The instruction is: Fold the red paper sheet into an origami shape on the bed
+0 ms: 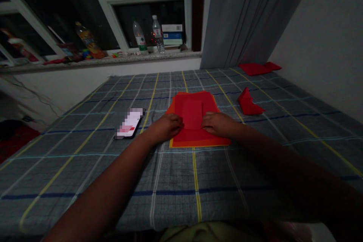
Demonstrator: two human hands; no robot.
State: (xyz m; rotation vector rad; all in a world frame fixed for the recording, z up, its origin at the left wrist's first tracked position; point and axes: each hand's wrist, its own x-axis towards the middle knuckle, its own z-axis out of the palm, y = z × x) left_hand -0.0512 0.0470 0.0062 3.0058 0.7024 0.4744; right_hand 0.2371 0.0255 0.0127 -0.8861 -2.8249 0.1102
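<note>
A folded sheet of red paper point(192, 114), upright and rectangular, lies on a stack of red and orange paper sheets point(198, 139). At its lower left edge, my left hand point(169, 126) has its fingers curled and closed on the paper. My right hand point(217, 124) is closed at the opposite edge, with its fingertips on the folded sheet's right side. The fingers hide parts of both side edges. Over to the right stands a folded red paper piece point(248, 103) with a raised pointed end.
A phone point(129, 124) with a lit, blurred screen lies left of the stack on the checked cloth point(113, 174). Flat red pieces point(256, 69) rest at the far right. Bottles point(159, 34) and boxes point(172, 37) stand on the windowsill behind, beside a grey curtain point(241, 15).
</note>
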